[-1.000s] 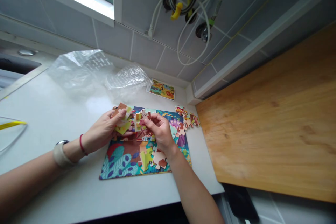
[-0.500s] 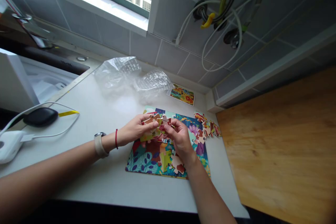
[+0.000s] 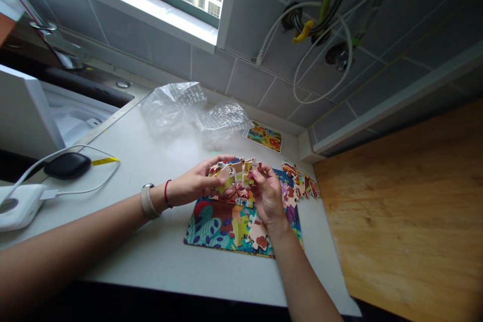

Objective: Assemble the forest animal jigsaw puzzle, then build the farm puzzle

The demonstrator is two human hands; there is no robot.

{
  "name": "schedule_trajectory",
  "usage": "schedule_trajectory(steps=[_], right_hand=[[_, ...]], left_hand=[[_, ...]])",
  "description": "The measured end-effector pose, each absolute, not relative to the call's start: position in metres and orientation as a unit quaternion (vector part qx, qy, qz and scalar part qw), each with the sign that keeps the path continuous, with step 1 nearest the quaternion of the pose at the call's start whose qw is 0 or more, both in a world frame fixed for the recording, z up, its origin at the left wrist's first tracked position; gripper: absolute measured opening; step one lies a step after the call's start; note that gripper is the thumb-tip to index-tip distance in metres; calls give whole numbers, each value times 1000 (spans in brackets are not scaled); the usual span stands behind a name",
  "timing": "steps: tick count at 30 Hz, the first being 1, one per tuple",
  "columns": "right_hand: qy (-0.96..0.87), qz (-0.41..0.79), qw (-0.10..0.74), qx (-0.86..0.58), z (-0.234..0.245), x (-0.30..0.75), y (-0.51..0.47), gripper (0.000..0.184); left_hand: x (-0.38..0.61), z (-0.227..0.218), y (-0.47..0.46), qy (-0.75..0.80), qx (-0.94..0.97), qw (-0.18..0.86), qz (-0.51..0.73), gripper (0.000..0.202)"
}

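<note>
Both hands are up over the puzzle, holding a joined clump of jigsaw pieces (image 3: 234,176) between them. Left hand (image 3: 194,186) has the clump's left end, fingers curled closed around it with the thumb on top. Right hand (image 3: 268,196) grips the right end, its fingertips (image 3: 257,175) pinching the card from above. Neither hand is open, and the clump sits right between them, held above the puzzle board (image 3: 206,235).

The pieces look like thin printed card with rounded knobs and sockets, mostly brown, cream and yellow-green. The board is flat and rectangular with a bright leaf print, and a few loose pieces (image 3: 251,234) lie on it under the right hand. A straggly row of more pieces (image 3: 301,184) sits just off its right side.

Behind that there's a small picture card (image 3: 264,137) and a crinkly clear plastic bag (image 3: 188,115), all on a smooth white counter (image 3: 128,256). A wooden board (image 3: 400,211) with visible grain sits to the right. Left wrist has a pale-strapped watch (image 3: 148,202) and a red string (image 3: 166,193), and off to the left there's a white box (image 3: 18,206) with a thin cable (image 3: 75,189)
</note>
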State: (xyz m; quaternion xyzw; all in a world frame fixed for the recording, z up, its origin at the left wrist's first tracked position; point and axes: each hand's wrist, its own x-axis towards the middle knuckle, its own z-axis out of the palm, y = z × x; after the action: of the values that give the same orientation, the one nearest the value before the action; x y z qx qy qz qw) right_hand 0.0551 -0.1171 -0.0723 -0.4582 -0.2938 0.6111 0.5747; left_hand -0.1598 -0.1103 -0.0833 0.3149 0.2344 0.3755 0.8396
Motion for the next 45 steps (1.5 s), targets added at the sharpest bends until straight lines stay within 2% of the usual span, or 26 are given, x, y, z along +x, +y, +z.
schedule_trajectory(steps=[5, 10, 13, 17, 21, 24, 31, 38, 45], right_hand=[[-342, 643, 525, -441, -75, 54, -120, 50], [-428, 641, 457, -444, -85, 54, -122, 32], [-446, 631, 443, -454, -88, 54, -123, 29], [-453, 612, 457, -459, -89, 54, -123, 29], [-413, 589, 519, -462, -84, 54, -120, 30], [-372, 585, 554, -461, -77, 55, -118, 34], [-380, 646, 477, -459, -77, 53, -123, 36], [-327, 630, 537, -456, -73, 53, -119, 36], [-301, 640, 544, -451, -71, 54, -119, 37]], left_hand=[[-156, -82, -112, 281, 346, 809, 383, 53], [-154, -83, -113, 331, 374, 780, 377, 51], [-153, -84, -113, 351, 407, 747, 392, 48], [-153, -81, -112, 358, 412, 739, 396, 48], [-155, -78, -112, 291, 331, 812, 384, 48], [-157, -78, -113, 250, 296, 843, 373, 57], [-154, -79, -115, 313, 352, 780, 411, 64], [-157, -75, -112, 266, 260, 832, 412, 51], [-155, -78, -114, 293, 316, 800, 417, 64]])
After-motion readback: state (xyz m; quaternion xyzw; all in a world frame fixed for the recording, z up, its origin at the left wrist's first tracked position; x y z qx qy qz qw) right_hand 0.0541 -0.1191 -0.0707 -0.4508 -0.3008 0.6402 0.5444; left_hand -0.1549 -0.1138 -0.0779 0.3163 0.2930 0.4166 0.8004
